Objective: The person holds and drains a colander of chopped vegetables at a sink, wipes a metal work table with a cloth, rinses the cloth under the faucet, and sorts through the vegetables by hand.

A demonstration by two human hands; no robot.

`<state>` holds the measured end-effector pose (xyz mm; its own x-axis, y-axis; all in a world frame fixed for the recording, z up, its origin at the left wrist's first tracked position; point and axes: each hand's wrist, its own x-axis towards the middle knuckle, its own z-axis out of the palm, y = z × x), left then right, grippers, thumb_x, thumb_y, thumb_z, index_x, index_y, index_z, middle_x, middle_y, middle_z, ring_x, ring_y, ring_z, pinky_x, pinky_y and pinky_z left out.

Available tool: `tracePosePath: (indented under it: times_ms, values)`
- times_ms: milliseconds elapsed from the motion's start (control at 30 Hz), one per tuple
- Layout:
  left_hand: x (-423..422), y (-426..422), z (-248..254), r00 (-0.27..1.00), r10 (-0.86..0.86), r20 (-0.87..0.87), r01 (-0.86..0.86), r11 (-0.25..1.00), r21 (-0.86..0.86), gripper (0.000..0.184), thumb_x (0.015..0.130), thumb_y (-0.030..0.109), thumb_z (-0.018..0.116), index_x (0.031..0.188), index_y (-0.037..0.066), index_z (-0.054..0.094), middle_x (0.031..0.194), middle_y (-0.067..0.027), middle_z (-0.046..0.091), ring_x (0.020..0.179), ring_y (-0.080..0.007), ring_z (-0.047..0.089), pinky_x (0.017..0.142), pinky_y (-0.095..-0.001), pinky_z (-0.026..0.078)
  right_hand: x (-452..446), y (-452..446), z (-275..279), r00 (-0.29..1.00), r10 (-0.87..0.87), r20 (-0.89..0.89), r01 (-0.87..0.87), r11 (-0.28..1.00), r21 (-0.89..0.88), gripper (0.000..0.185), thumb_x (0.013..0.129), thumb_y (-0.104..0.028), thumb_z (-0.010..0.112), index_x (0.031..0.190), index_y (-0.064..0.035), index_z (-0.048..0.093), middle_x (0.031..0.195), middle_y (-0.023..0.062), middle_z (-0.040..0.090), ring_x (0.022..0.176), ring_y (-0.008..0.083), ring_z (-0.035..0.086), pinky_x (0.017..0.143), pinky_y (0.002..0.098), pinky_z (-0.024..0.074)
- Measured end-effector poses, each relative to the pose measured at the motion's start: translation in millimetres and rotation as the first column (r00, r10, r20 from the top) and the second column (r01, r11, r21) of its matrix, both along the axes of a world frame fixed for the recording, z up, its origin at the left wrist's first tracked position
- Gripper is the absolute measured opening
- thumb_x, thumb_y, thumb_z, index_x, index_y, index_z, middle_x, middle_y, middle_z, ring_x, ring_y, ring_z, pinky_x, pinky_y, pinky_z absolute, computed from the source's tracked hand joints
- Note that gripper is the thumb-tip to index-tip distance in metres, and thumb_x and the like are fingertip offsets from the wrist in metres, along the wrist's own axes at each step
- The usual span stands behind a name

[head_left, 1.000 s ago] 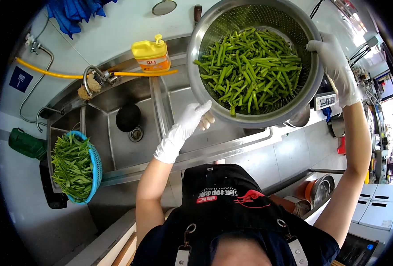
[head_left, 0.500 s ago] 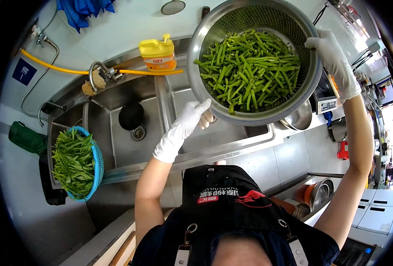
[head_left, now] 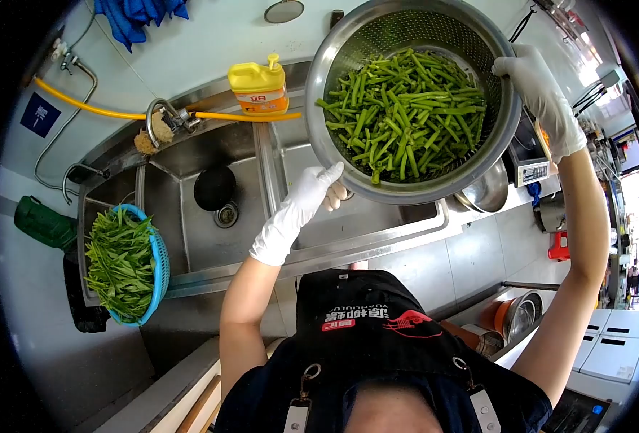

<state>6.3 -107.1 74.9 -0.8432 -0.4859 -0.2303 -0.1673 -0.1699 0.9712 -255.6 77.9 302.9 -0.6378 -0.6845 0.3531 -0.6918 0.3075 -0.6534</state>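
- Stainless-steel double sink (head_left: 334, 234) — beneath the left fingers and stretching left of them.
- Perforated steel colander (head_left: 413, 25), held between the two hands' fingers, over the sink's right end.
- Blue plastic basket (head_left: 161, 263) of leafy greens (head_left: 121, 256), well left of the left fingers.
- Cut green stems (head_left: 413, 108), inside the colander, between both hands' fingers.
- Yellow detergent jug (head_left: 258, 88), beyond the left fingers.
- Right hand (head_left: 543, 97), white-gloved — fingers clamped on the colander's right rim.
- Left hand (head_left: 301, 202), white-gloved, thumb and curled fingers clamped on its near-left rim.

Single head-worn view — wide-angle, aimed forward and down — covers the sink (head_left: 266, 169) from above its near side, close range.
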Motion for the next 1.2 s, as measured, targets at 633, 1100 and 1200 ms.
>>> tracePosePath:
  times_ms: [633, 1100, 1200]
  values:
    - [-1.3, 1.5, 3.9, 1.0, -0.001, 0.011, 0.001, 1.0, 0.011, 0.05, 0.09, 0.044, 0.052, 0.07, -0.002, 0.059, 0.06, -0.0093, 0.059, 0.045, -0.0148, 0.055, 0.039, -0.0251, 0.042, 4.1, -0.3, 5.7, 1.0, -0.017, 0.01, 0.016, 0.999, 0.031, 0.03, 0.068, -0.009, 0.058, 0.09, 0.011, 0.061, 0.065, 0.0096, 0.059, 0.054, 0.0163, 0.057, 0.052, 0.0289, 0.0473]
    - [-0.5, 4.0, 10.9, 0.999, 0.032, 0.01, -0.033, 0.994, 0.107, 0.05, 0.09, 0.043, 0.053, 0.068, -0.002, 0.059, 0.059, -0.0084, 0.059, 0.044, -0.0138, 0.054, 0.038, -0.0235, 0.04, -18.0, -9.0, 5.4, 1.0, -0.009, -0.018, 0.011, 0.997, 0.082, 0.027, 0.068, -0.014, 0.058, 0.077, 0.0114, 0.06, 0.057, 0.0079, 0.054, 0.05, 0.0152, 0.052, 0.048, 0.0292, 0.0431]
    - [1.2, 4.8, 16.0, 0.999, 0.038, 0.012, -0.04, 0.984, 0.176, 0.048, 0.089, 0.042, 0.055, 0.069, -0.001, 0.058, 0.058, -0.0076, 0.058, 0.043, -0.013, 0.052, 0.037, -0.0229, 0.038, -21.2, -15.5, 11.7, 0.999, -0.04, 0.006, 0.038, 0.988, 0.152, 0.025, 0.068, -0.014, 0.058, 0.075, 0.0098, 0.06, 0.057, 0.0071, 0.053, 0.048, 0.016, 0.05, 0.046, 0.0302, 0.0405]
